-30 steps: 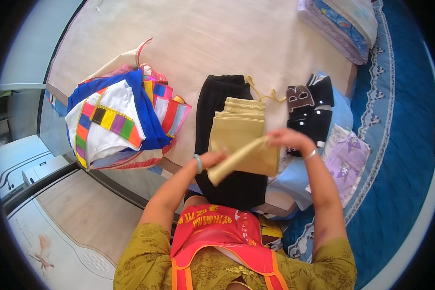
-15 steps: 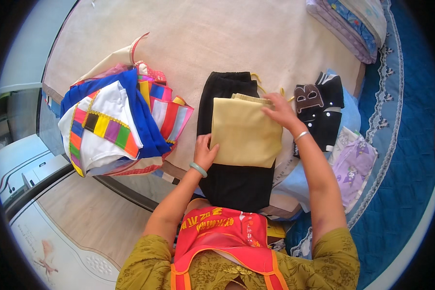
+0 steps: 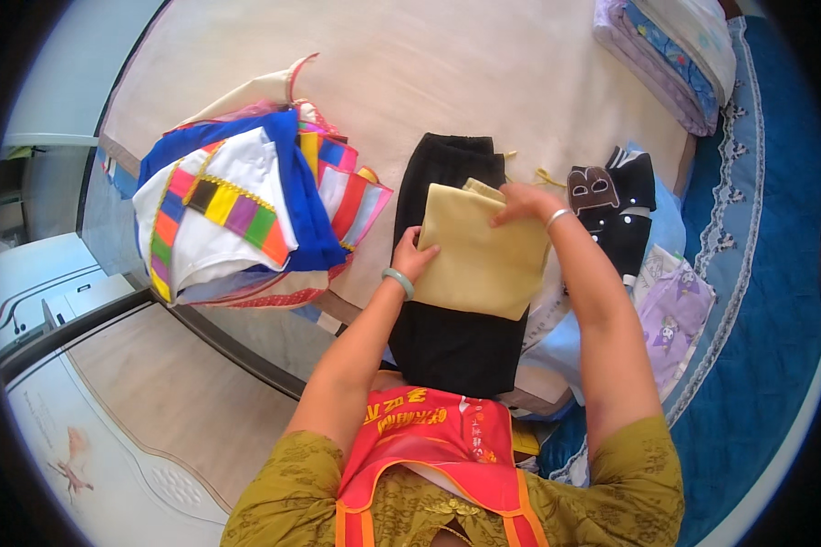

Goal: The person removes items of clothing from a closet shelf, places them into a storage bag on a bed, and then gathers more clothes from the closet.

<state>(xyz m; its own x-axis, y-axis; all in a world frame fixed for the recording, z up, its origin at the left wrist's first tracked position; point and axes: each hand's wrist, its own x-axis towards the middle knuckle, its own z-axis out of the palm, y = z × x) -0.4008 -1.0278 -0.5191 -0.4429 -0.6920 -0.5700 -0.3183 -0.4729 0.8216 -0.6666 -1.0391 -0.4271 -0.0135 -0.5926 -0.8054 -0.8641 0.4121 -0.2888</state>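
A folded pale yellow garment (image 3: 479,260) lies across folded black trousers (image 3: 461,351), slightly tilted to them. My left hand (image 3: 412,257) grips its left edge, thumb on top and the other fingers partly hidden. At the upper right corner, my right hand (image 3: 524,204) is closed on the same garment, its fingertips over the top edge. A small flap of yellow cloth stands up between the hands. Above the trousers a yellow drawstring (image 3: 547,178) shows on the bed.
On the left is a heap of colourful clothes (image 3: 233,210). To the right lie a black jacket with a letter patch (image 3: 625,210) and a lilac printed garment (image 3: 675,314). Folded bedding (image 3: 666,68) sits at the far right of the beige bed cover (image 3: 447,64).
The view has shifted, so the scene sits farther right. The yellow garment has turned slightly clockwise, with both hands still on it.
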